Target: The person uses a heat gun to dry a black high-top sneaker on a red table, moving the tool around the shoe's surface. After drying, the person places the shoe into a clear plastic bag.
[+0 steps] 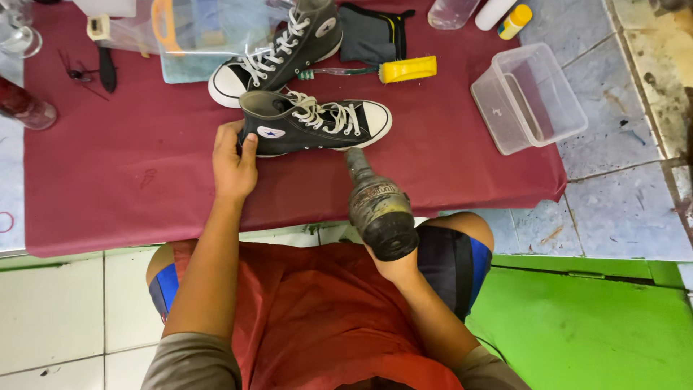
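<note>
A black high-top canvas shoe (pixel 317 123) with white laces lies on its side on the maroon cloth (pixel 130 180). My left hand (pixel 233 160) grips its heel end, thumb on the ankle patch. My right hand (pixel 393 267), mostly hidden, holds a grimy dark heat-gun-like tool (pixel 375 206) whose nozzle points at the shoe's sole edge, close to it. A second matching shoe (pixel 278 50) stands just behind.
A yellow-handled brush (pixel 382 71) lies beside the rear shoe. A clear plastic box (pixel 527 97) sits tilted at the cloth's right edge. Bottles (pixel 505 18) stand far right, a clear bag (pixel 195 36) and black tool (pixel 107 68) far left. Tiled floor lies around.
</note>
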